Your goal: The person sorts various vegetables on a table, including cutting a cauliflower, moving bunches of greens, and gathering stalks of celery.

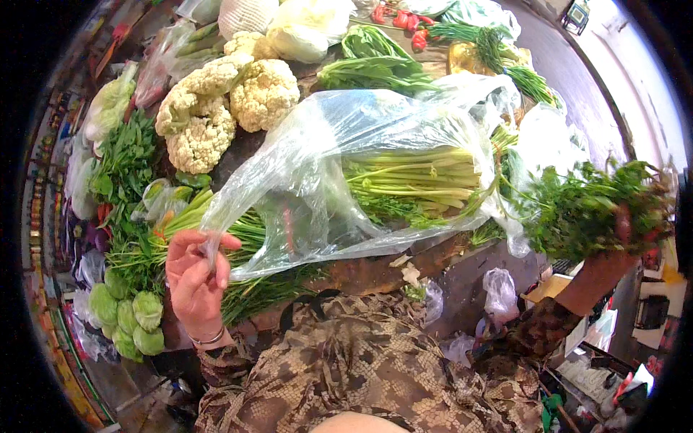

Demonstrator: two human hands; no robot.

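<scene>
My left hand (197, 284) pinches the edge of a clear plastic bag (303, 162) between thumb and fingers. The bag is stretched out to the right over the vegetables. Long pale-green celery-like stalks (417, 176) lie under or inside the film; I cannot tell which. At the far right my right hand (623, 230) grips a bunch of leafy green herbs (584, 208), blurred, with the fingers partly hidden by leaves. Thin stems run from this bunch back towards the bag's right end. Below the bag, near my left hand, lie long thin green leaves (246, 295).
Cauliflower heads (265, 94), a Chinese cabbage (308, 27) and leafy greens (373, 70) lie beyond the bag. Red peppers (406, 21) sit at the back. Several small round cabbages (127, 319) are at lower left. A crumpled plastic bag (499, 295) lies at right of my body.
</scene>
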